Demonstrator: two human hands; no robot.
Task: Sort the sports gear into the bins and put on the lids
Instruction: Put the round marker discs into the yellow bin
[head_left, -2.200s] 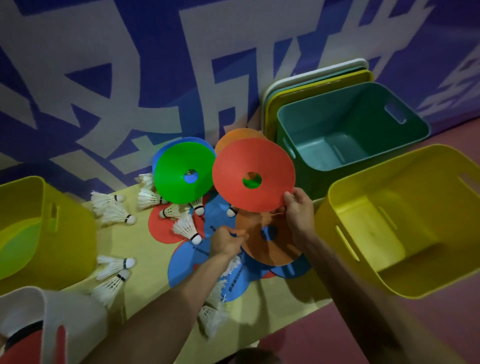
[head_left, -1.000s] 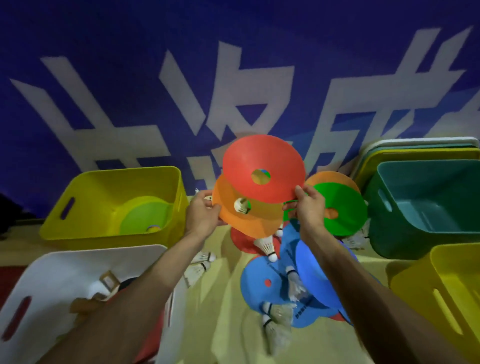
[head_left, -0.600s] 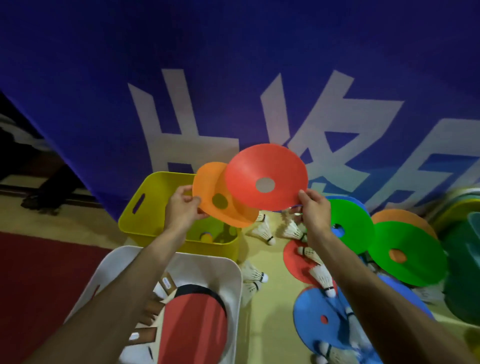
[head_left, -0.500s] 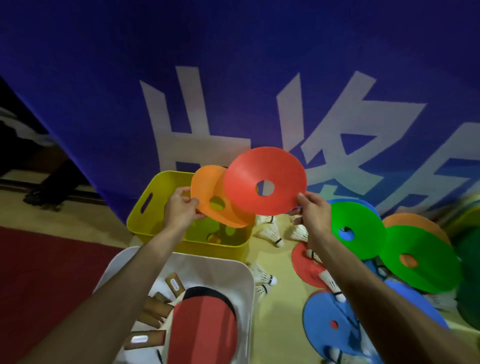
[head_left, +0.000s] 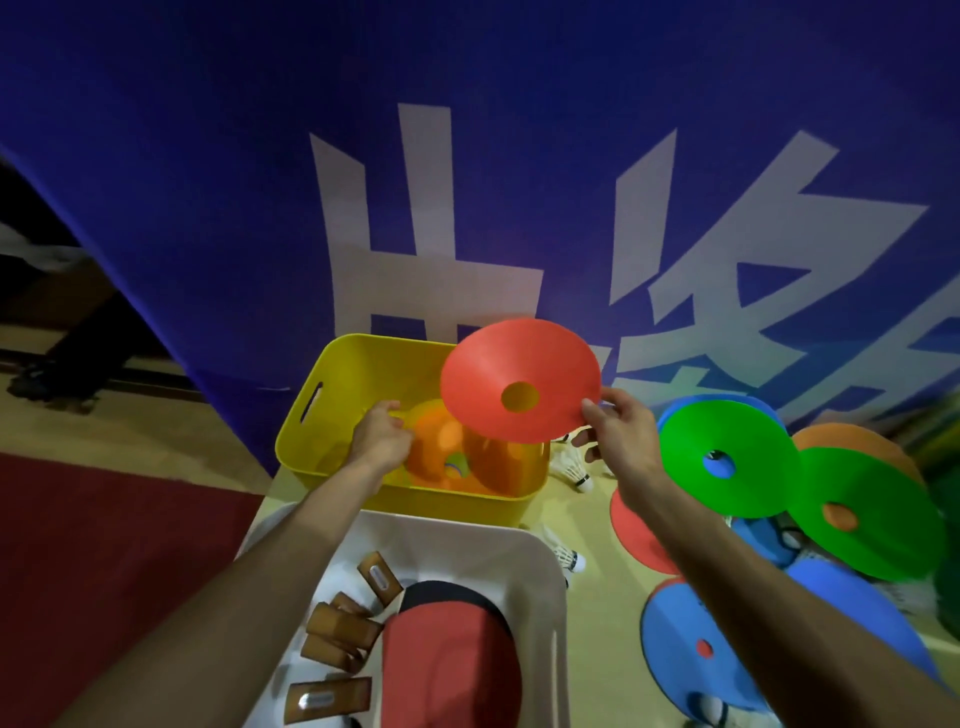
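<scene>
Head view: your right hand (head_left: 618, 441) pinches the red disc (head_left: 519, 387) by its right rim between thumb and fingers. It holds the disc tilted in the air over the far right corner of the yellow bin (head_left: 332, 374).

Your left hand (head_left: 382, 441) is down inside that bin, fingers curled at the left rim of the orange disc (head_left: 441, 452). You cannot tell whether they grip the disc or only touch it. The orange disc lies in the bin, and a bit of green shows through its hole.

The white bin (head_left: 550, 561) sits just beside the yellow bin's near wall. It holds a red paddle (head_left: 447, 665) and several wooden handles (head_left: 343, 629).

Both bins stand at the left edge of the mat (head_left: 597, 623). To their right on the mat lie 2 shuttlecocks (head_left: 576, 467). Further right, 2 green discs (head_left: 727, 462) overlap a heap of others. A 2nd red disc (head_left: 639, 535) is partly hidden under your right forearm, and a blue disc (head_left: 691, 639) lies toward the near edge.

A blue banner (head_left: 208, 156) with white lettering rises behind the yellow bin. Dark red floor (head_left: 104, 545) lies left of the mat.
</scene>
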